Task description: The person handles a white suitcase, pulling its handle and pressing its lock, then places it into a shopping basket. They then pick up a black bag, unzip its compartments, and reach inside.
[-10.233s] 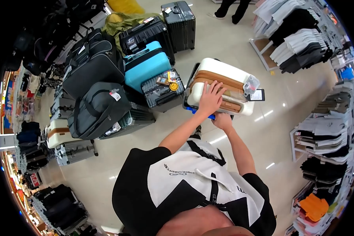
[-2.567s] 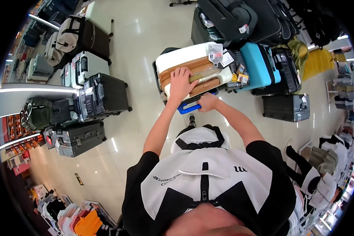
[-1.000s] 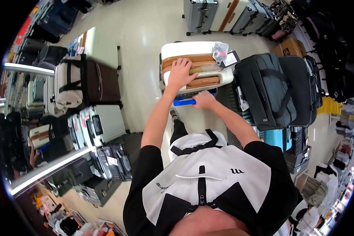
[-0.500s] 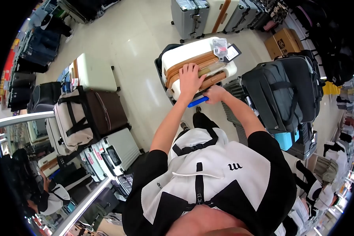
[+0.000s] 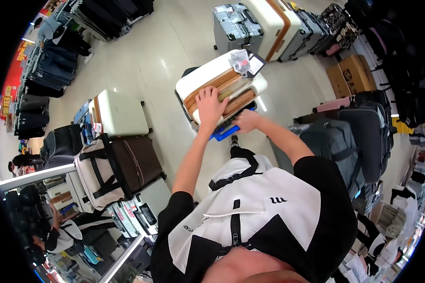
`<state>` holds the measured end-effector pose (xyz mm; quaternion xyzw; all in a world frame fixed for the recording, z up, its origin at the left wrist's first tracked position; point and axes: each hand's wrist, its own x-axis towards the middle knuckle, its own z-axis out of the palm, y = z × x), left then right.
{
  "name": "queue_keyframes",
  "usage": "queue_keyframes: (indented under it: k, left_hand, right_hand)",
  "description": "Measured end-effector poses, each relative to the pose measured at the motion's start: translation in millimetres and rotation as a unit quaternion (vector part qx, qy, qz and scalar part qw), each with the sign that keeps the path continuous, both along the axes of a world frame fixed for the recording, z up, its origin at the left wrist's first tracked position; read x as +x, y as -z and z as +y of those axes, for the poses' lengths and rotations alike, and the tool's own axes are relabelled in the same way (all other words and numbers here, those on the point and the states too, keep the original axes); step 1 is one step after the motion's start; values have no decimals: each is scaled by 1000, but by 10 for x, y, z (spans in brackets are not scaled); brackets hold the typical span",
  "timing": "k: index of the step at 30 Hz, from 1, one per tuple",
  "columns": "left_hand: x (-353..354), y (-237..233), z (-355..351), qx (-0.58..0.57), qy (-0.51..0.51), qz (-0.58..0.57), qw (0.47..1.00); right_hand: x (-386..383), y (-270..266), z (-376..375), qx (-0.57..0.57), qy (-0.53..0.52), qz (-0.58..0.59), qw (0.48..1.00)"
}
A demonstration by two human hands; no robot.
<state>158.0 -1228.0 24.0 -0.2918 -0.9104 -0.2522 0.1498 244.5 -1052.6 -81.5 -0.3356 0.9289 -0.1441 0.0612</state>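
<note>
A white suitcase (image 5: 200, 78) with brown trim lies in front of me on a dark, wheeled-looking base whose kind is mostly hidden. Across its brown bands my left hand (image 5: 211, 104) rests flat, fingers somewhat spread. Lower and to the right, my right hand (image 5: 246, 121) is wrapped round a blue handle (image 5: 227, 133) at the near side of that base. Two hang tags, one clear-backed (image 5: 241, 63) and one white with a dark border (image 5: 256, 64), hang at the suitcase's far right end.
Silver and cream suitcases (image 5: 264, 23) stand at the far right, with a cardboard box (image 5: 352, 75) nearby. Dark soft bags (image 5: 333, 141) line my right. On the left are a cream suitcase (image 5: 123, 113), a brown one (image 5: 139, 160) and a mirror. A person (image 5: 56, 35) stands far left.
The white suitcase and both hands have shifted left in view, and the blue handle shows more. Racks and luggage around have shifted too as the view moved forward.
</note>
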Motion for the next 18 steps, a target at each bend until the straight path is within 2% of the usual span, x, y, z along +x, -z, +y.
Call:
queue_keyframes:
  k: [1, 2, 5, 18]
  left_hand:
    - [-163, -18, -29, -4, 0, -1, 1000]
    - [-322, -27, -60, -6, 1, 8, 1000]
    - [-777, -18, -154, -11, 3, 26, 1000]
    - [-2563, -84, -154, -53, 34, 47, 997]
  right_hand:
    - [-158, 5, -33, 15, 5, -11, 1000]
    - [-320, 85, -60, -25, -7, 18, 1000]
    - [-753, 193, -174, -41, -13, 35, 998]
    - [-2362, 101, -363, -96, 21, 41, 994]
